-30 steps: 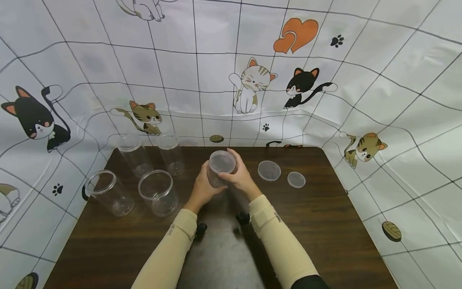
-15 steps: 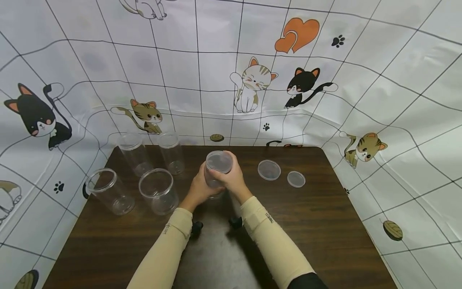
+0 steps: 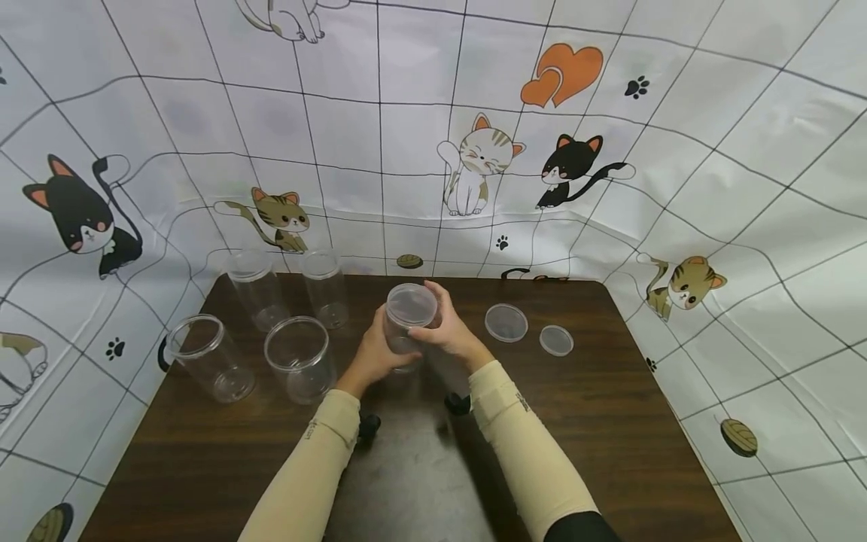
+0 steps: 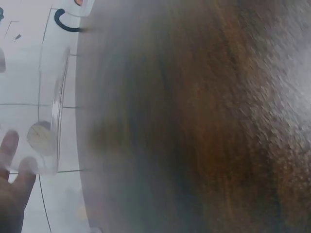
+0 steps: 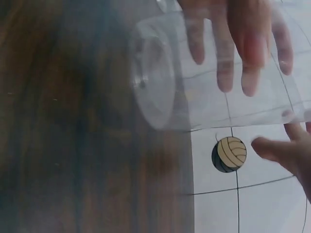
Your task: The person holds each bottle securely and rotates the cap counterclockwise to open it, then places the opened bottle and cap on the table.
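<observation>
A clear plastic jar (image 3: 403, 345) with a translucent lid (image 3: 412, 304) on its top stands between both hands in the head view. My left hand (image 3: 372, 354) grips its left side, lower down, thumb across the front. The right hand (image 3: 455, 331) grips the jar near the top, its thumb at the lid's front edge and its fingers around the far right side. In the right wrist view the jar (image 5: 155, 82) shows sideways, with the fingers of the right hand (image 5: 238, 39) along its wall and the left hand (image 5: 286, 153) at its other side.
Several clear jars stand at the left: a wide open-topped jar (image 3: 298, 361), a jar (image 3: 210, 357) beside it, and tall jars (image 3: 257, 290) behind. Two loose round lids, a larger lid (image 3: 506, 322) and a smaller lid (image 3: 556, 340), lie right on the dark wooden table (image 3: 596, 421).
The right hand turned left across the lid half a second ago and has swung back to the right. The jar sits slightly left of where it was; the left hand keeps its grip.
</observation>
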A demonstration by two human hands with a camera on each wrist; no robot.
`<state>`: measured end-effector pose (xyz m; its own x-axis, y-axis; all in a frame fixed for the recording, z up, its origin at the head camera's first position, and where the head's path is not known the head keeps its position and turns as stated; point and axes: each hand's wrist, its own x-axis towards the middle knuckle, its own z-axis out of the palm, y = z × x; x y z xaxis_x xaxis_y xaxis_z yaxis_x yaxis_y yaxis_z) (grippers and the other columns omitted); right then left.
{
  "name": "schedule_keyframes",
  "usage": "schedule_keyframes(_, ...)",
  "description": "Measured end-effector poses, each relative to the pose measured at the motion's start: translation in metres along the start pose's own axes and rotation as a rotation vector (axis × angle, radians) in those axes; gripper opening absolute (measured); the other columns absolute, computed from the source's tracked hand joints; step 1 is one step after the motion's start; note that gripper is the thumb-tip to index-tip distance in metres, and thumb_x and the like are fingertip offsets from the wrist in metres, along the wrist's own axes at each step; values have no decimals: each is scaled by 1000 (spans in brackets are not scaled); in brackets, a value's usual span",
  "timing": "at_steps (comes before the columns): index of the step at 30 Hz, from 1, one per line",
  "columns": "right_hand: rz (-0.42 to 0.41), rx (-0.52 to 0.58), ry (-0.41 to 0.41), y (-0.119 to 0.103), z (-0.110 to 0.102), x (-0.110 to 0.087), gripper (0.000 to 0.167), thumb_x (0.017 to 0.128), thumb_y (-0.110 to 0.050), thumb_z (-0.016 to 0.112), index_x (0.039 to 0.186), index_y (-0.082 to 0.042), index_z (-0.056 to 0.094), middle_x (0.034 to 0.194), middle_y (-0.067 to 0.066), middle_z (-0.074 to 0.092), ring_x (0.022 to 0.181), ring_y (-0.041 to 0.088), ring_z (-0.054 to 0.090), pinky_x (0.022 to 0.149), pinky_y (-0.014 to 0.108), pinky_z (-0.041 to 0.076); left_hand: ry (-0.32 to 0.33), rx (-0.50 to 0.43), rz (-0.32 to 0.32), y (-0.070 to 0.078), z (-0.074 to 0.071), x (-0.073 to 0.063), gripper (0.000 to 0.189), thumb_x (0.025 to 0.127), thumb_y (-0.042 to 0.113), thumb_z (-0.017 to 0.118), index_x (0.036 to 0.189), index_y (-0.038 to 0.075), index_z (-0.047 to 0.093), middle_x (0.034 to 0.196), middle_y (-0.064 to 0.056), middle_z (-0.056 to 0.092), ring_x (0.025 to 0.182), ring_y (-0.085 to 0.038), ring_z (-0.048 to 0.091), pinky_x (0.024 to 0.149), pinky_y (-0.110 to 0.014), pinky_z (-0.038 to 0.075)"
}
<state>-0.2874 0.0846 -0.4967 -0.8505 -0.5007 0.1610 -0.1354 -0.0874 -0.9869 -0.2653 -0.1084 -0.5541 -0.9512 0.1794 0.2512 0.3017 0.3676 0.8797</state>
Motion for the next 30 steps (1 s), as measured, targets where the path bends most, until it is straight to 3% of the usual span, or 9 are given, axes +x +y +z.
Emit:
schedule_keyframes(3, -14, -16, 53, 3, 8, -1, 104, 83, -23, 86, 155, -7, 13, 152, 20, 33, 137, 38, 42, 108, 38, 40, 49, 37, -6, -1, 0, 1, 117, 68, 22, 96, 157, 11, 21, 149, -22, 46, 136, -39, 46, 111, -56, 37)
schedule_keyframes(7, -21, -131, 118, 5, 18, -3, 97, 82, -32, 87, 151, -9, 24, 147, 15, 40, 135, 37, 45, 108, 44, 39, 64, 51, -21, -3, 0, -1, 116, 69, 24, 96, 157, 11, 22, 150, -22, 45, 136, -40, 46, 111, -55, 38)
schedule_keyframes(13, -43, -312, 241, 8, 25, -5, 102, 76, -52, 87, 149, -10, 29, 141, 14, 46, 126, 32, 49, 105, 48, 40, 74, 40, 0, -3, 3, -5, 113, 69, 25, 96, 156, 10, 25, 148, -23, 48, 135, -41, 48, 109, -57, 40)
schedule_keyframes(17, -27, -364, 300, 8, 29, -6, 102, 75, -52, 88, 149, -10, 30, 141, 15, 48, 126, 30, 51, 107, 50, 39, 84, 35, 12, -3, 5, -7, 112, 69, 25, 95, 155, 7, 26, 146, -26, 48, 132, -44, 50, 106, -59, 41)
schedule_keyframes(24, -35, -299, 292, 8, 32, -7, 86, 82, -27, 86, 148, -7, 34, 140, 16, 49, 123, 29, 52, 104, 44, 42, 86, 30, 5, -9, 7, -10, 112, 69, 24, 95, 155, 7, 25, 146, -25, 49, 129, -42, 52, 105, -58, 43)
schedule_keyframes(30, -95, -149, 135, 9, 21, -4, 87, 85, -32, 84, 152, -6, 34, 144, 18, 44, 127, 32, 49, 103, 39, 44, 75, 8, 24, -9, 6, -11, 113, 67, 24, 97, 155, 8, 26, 143, -25, 51, 130, -43, 52, 105, -58, 43)
